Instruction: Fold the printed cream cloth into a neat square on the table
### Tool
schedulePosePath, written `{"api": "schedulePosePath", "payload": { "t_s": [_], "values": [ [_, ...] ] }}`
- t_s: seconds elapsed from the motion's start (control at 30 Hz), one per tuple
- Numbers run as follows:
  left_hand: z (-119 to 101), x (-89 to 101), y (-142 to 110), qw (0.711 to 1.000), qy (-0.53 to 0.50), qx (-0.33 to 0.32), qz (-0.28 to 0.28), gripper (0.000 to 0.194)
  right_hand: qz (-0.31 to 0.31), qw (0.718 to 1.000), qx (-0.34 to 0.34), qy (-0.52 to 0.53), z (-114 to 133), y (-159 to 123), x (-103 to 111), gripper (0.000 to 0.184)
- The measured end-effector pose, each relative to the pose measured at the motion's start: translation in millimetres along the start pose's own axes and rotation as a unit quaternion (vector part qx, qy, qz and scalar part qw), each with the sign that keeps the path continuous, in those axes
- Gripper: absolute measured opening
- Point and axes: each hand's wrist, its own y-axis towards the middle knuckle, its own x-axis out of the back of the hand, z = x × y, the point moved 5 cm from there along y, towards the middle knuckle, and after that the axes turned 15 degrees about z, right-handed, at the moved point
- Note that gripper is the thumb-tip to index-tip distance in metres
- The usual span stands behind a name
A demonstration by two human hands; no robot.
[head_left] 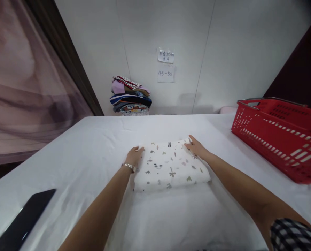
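A folded white cloth (168, 165) with a small print of leaves, dots and sprigs lies on the white-covered table (98, 153). At its far left corner is my left hand (134, 157), wearing a bracelet on the wrist, its thumb and fingers closed on the cloth's edge. My right hand (196, 147) pinches the far right corner between thumb and fingers. The near edge of the cloth forms a thick, rounded fold. Fingertips under the cloth are hidden.
A red plastic basket (272, 136) with metal handles stands at the right. Behind the table's far edge rises a stack of folded fabrics (131, 96). A dark flat device (24, 218) lies at the near left. Paper notes (166, 73) hang on the wall; a pink curtain (27, 80) hangs left.
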Motion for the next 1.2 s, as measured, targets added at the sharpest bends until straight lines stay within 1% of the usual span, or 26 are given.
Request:
{"api": "schedulePosePath", "payload": {
  "t_s": [0.1,0.17,0.23,0.37,0.47,0.57,0.63,0.73,0.8,0.93,1.13,1.2],
  "values": [
    [11,0.5,-21,0.999,-0.036,-0.002,0.034,0.052,0.029,0.998,-0.016,0.056,-9,-17,3,0.078],
    [18,-1.0,-42,0.996,-0.073,-0.007,0.052,0.054,0.050,0.996,-0.018,0.071,-16,-32,4,0.078],
    [24,-3.5,-65,0.994,-0.098,-0.011,0.055,0.054,0.068,0.995,-0.017,0.075,-20,-49,3,0.077],
    [31,-12.4,-100,0.994,-0.096,-0.018,0.040,0.056,0.070,0.995,-0.021,0.067,-21,-78,0,0.078],
    [35,-19.5,-113,0.998,-0.052,-0.031,0.000,0.059,0.053,0.997,-0.041,0.035,-22,-91,-3,0.077],
    [36,-27.1,-121,0.998,-0.002,-0.054,-0.035,0.058,0.032,0.998,-0.044,-0.025,-26,-95,-9,0.073],
    [33,-31.5,-122,0.995,0.034,-0.080,-0.053,0.056,-0.008,0.997,-0.033,-0.076,-29,-96,-13,0.068],
    [28,-35.1,-121,0.987,0.082,-0.113,-0.076,0.052,-0.082,0.987,0.003,-0.137,-33,-97,-20,0.056],
    [27,-35.5,-120,0.982,0.097,-0.132,-0.089,0.049,-0.105,0.983,0.020,-0.150,-35,-98,-23,0.052],
    [28,-32.2,-119,0.977,0.093,-0.156,-0.115,0.046,-0.121,0.986,0.031,-0.115,-39,-100,-24,0.052],
    [33,-29.1,-125,0.972,0.071,-0.187,-0.122,0.046,-0.128,0.990,0.036,0.042,-45,-111,-19,0.057],
    [34,-30.1,-126,0.974,0.050,-0.190,-0.115,0.048,-0.125,0.989,0.034,0.069,-44,-117,-20,0.056]
  ]
}}
